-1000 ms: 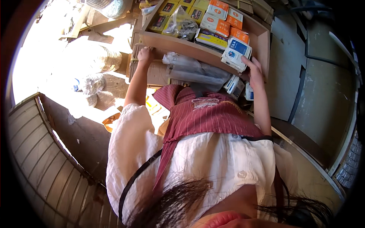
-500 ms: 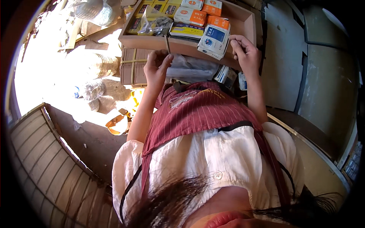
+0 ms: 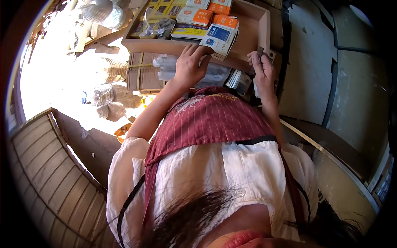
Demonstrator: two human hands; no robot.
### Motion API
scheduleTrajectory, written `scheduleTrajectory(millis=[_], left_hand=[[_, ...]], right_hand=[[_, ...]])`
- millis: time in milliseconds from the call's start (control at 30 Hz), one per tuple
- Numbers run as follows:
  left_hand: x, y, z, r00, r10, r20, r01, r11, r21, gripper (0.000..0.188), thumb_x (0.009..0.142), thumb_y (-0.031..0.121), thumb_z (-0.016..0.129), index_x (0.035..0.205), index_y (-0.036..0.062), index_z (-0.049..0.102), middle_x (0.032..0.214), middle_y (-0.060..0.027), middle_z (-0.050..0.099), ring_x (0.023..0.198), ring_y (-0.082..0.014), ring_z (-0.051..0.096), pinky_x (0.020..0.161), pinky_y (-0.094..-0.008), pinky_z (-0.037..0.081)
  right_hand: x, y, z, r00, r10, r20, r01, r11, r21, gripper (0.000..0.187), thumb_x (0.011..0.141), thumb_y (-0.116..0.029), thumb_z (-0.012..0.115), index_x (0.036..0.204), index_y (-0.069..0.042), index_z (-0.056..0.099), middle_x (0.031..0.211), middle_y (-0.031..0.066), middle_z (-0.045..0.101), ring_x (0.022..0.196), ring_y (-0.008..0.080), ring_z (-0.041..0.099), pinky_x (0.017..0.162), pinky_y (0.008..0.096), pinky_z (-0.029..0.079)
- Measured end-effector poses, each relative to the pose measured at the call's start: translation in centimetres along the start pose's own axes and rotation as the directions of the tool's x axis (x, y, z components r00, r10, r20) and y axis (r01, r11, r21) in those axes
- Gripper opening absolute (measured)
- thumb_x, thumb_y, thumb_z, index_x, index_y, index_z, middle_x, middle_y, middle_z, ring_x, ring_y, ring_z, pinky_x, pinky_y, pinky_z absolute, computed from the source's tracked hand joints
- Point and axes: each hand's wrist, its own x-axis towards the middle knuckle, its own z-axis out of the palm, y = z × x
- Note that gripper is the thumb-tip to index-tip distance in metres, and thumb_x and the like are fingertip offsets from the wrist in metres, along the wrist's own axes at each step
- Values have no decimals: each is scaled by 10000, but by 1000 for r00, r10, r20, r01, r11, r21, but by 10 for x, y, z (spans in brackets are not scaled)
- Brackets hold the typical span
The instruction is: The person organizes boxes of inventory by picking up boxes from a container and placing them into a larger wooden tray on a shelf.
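Hold the small dark piece (image 3: pixel 260 51) firmly pinched in the right hand (image 3: pixel 263 69) at the brown tray (image 3: pixel 154 45), steadying the white-and-blue box (image 3: pixel 219 38) above its front rim with the curled left hand (image 3: pixel 192 63), of uncertain grip.

Capital letters are standing on the white-and-blue box (image 3: pixel 224 38), near a swirl emblem (image 3: pixel 210 42); characters and numbers are showing on the orange-and-white boxes (image 3: pixel 194 16); print is running along the purple-and-yellow box (image 3: pixel 188 32). Yellow lettering (image 3: pixel 223 95), too small to read, is curving across the maroon apron (image 3: pixel 211 120).
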Motion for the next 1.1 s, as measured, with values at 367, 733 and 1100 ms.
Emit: scheduleTrajectory(millis=[367,733,1100], left_hand=[[17,-19,-5,995,-89,39,79,971,225,327,792,283,751,1031,87,643,1006,-92,649,966,-299,610,800,-401,506],[14,-24,-5,987,157,-14,-144,936,321,248,746,292,758,868,87,688,907,-18,662,858,-211,634,726,-325,535],[19,-21,-5,961,277,1,-257,890,376,209,743,219,784,864,95,667,863,-24,668,803,-204,643,682,-322,530]], right_hand=[[12,24,18,864,-349,363,471,817,-334,216,918,-115,599,772,30,534,1367,139,548,1030,359,611,831,403,507],[7,39,18,850,-438,291,525,750,-403,172,889,-102,618,777,27,601,1248,153,626,1072,316,591,1120,515,293],[20,38,19,912,-300,279,370,896,-245,213,887,-133,612,772,46,624,1227,154,629,1021,314,583,1068,444,348]])
